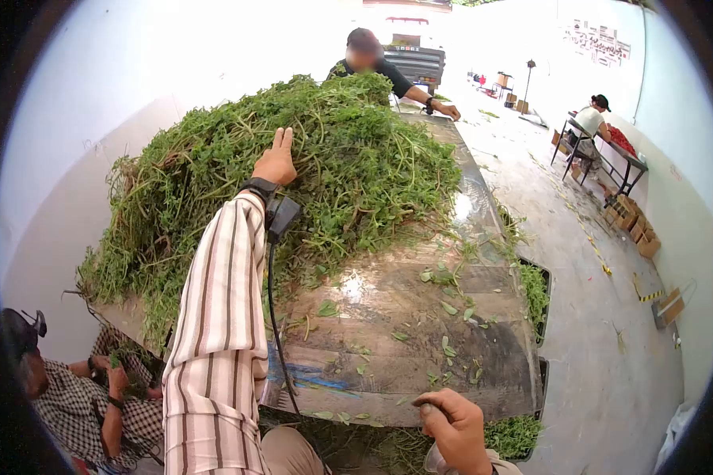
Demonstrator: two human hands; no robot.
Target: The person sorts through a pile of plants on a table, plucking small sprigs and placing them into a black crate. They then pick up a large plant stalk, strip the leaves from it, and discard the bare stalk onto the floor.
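A large heap of leafy green stems point(356, 166) covers the far and left parts of a worn wooden table point(388, 317). My left hand point(276, 161) reaches over the heap, two fingers stretched out against the greens, with a cabled black device at the wrist. Near the table's front edge, my right hand point(455, 427) is closed, thumb and forefinger curled together. Whether anything small sits between those fingertips cannot be made out. Loose leaves point(448, 348) are scattered over the bare wood.
Across the heap, a person in dark clothes point(364, 59) rests an arm on the table. Another person in a checked shirt point(79, 404) sits at the lower left. Crates of greens point(535, 297) stand beside and below the table. A third person point(590, 123) sits far right near cardboard boxes point(632, 222).
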